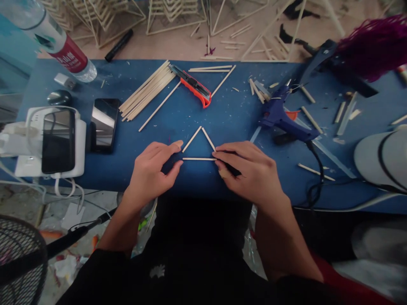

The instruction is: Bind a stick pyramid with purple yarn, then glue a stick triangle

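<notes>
Three short wooden sticks lie as a small triangle on the blue table: a left slanted stick [192, 139], a right slanted stick [208, 139] and a bottom stick [199, 159]. My left hand [155, 165] is at the triangle's left corner, thumb and index finger apart near the stick ends, with nothing between them. At the right corner, the fingertips of my right hand [246, 167] touch the ends of the right slanted stick and the bottom stick. Above the triangle is an orange utility knife [195, 87], beside a bundle of long sticks [148, 91].
A blue glue gun [282, 114] with its cable lies right, near a white cylindrical object [381, 156]. Phones, a white power strip [23, 163] and a water bottle [68, 46] are left. Stick frames [173, 12] stand at the back; a fan [22, 258] is lower left.
</notes>
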`<act>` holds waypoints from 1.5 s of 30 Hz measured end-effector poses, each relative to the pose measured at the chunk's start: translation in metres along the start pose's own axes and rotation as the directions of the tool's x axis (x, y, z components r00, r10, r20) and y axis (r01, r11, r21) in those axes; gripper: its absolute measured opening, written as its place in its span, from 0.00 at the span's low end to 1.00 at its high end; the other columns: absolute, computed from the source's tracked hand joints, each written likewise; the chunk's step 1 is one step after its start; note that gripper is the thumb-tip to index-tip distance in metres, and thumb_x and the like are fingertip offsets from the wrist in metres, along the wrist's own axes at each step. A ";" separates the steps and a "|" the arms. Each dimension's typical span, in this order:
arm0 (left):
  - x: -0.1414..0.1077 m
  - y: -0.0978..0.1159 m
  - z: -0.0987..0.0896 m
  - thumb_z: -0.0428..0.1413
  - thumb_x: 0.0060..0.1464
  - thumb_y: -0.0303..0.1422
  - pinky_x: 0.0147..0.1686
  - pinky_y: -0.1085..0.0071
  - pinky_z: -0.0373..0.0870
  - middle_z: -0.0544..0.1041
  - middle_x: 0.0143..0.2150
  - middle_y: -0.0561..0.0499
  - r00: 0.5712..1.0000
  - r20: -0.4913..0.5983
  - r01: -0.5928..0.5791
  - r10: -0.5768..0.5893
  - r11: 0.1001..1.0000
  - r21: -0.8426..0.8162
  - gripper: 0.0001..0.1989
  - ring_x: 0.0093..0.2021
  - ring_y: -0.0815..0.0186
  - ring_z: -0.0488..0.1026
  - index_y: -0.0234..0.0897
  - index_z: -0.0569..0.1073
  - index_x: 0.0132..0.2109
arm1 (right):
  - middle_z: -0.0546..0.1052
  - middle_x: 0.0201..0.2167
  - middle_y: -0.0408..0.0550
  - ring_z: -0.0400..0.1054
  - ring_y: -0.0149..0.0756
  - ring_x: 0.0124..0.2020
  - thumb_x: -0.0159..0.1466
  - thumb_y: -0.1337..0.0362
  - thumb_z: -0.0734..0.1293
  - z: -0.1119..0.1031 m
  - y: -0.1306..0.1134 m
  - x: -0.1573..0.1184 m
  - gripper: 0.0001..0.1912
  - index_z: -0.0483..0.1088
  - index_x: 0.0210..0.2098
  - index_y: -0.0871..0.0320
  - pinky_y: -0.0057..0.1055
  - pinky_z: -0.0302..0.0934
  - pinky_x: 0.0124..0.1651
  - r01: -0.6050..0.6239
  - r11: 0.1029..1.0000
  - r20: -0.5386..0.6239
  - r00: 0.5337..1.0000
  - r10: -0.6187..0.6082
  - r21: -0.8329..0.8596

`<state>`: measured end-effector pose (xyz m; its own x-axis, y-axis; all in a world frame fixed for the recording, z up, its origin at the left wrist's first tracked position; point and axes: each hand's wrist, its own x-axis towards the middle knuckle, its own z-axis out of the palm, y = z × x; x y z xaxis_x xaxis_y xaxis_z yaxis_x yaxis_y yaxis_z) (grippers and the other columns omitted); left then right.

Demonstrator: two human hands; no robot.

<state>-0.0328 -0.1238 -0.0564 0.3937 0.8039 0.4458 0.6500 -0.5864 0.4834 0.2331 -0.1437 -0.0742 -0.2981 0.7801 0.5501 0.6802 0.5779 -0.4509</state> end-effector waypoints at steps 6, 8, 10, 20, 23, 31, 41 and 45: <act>0.003 0.000 0.005 0.67 0.64 0.29 0.51 0.63 0.84 0.90 0.48 0.48 0.999 -0.024 0.046 -0.045 0.999 0.009 0.14 0.46 0.60 0.86 0.40 0.83 0.56 | 0.88 0.43 0.48 0.84 0.43 0.42 0.69 0.72 0.72 0.000 0.000 0.002 0.11 0.83 0.46 0.51 0.43 0.79 0.48 -0.030 0.999 -0.023 0.999 0.030 0.024; 0.004 -0.001 0.007 0.66 0.65 0.29 0.49 0.64 0.84 0.90 0.46 0.49 0.998 -0.043 0.050 -0.050 0.999 0.005 0.13 0.45 0.61 0.86 0.39 0.84 0.55 | 0.88 0.43 0.48 0.84 0.43 0.42 0.69 0.72 0.72 0.002 -0.001 0.002 0.10 0.82 0.45 0.51 0.41 0.79 0.47 -0.044 0.999 -0.039 0.998 0.045 0.008; 0.004 -0.001 0.009 0.67 0.64 0.29 0.48 0.65 0.84 0.90 0.46 0.49 0.997 -0.059 0.056 -0.056 0.998 -0.005 0.11 0.44 0.62 0.86 0.39 0.84 0.53 | 0.88 0.43 0.48 0.84 0.43 0.42 0.68 0.72 0.73 0.003 -0.002 0.002 0.10 0.81 0.45 0.52 0.40 0.79 0.47 -0.059 0.998 -0.061 0.996 0.059 -0.007; 0.008 -0.001 0.008 0.69 0.62 0.27 0.47 0.67 0.85 0.91 0.44 0.50 0.987 -0.066 0.142 -0.146 0.988 -0.063 0.10 0.45 0.62 0.88 0.40 0.87 0.50 | 0.88 0.40 0.46 0.85 0.41 0.42 0.69 0.74 0.69 0.004 -0.004 0.000 0.11 0.81 0.42 0.52 0.36 0.79 0.45 -0.134 0.991 -0.061 0.989 0.135 0.025; 0.008 -0.002 0.008 0.69 0.62 0.27 0.47 0.66 0.86 0.91 0.44 0.51 0.985 -0.063 0.155 -0.160 0.986 -0.067 0.09 0.45 0.62 0.88 0.41 0.87 0.49 | 0.88 0.41 0.46 0.85 0.40 0.42 0.70 0.73 0.69 0.004 -0.004 0.002 0.11 0.83 0.43 0.52 0.36 0.79 0.46 -0.137 0.990 -0.046 0.989 0.139 0.032; 0.007 -0.005 0.012 0.69 0.62 0.26 0.46 0.67 0.84 0.90 0.44 0.51 0.992 -0.087 0.087 -0.090 0.995 -0.037 0.07 0.43 0.62 0.87 0.40 0.87 0.47 | 0.88 0.41 0.47 0.85 0.40 0.42 0.72 0.71 0.69 0.007 -0.002 0.003 0.10 0.84 0.43 0.53 0.36 0.79 0.46 -0.115 0.993 -0.057 0.992 0.116 0.018; 0.006 -0.005 0.011 0.67 0.64 0.28 0.47 0.65 0.84 0.90 0.44 0.51 0.992 -0.071 0.107 -0.107 0.994 -0.002 0.06 0.43 0.61 0.87 0.42 0.87 0.46 | 0.87 0.42 0.47 0.80 0.35 0.33 0.66 0.73 0.69 0.004 -0.002 0.003 0.15 0.84 0.46 0.52 0.35 0.78 0.41 -0.214 0.972 -0.012 0.976 0.216 0.099; 0.007 -0.005 0.011 0.68 0.64 0.29 0.46 0.65 0.85 0.90 0.44 0.51 0.991 -0.082 0.104 -0.103 0.995 0.000 0.05 0.43 0.61 0.87 0.43 0.87 0.46 | 0.86 0.40 0.47 0.78 0.33 0.31 0.65 0.74 0.70 0.004 -0.001 0.005 0.14 0.84 0.44 0.54 0.34 0.77 0.40 -0.223 0.966 -0.020 0.974 0.228 0.128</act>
<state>-0.0261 -0.1142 -0.0641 0.2697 0.8494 0.4537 0.6875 -0.4997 0.5269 0.2283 -0.1393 -0.0744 -0.1216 0.8861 0.4473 0.6383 0.4149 -0.6484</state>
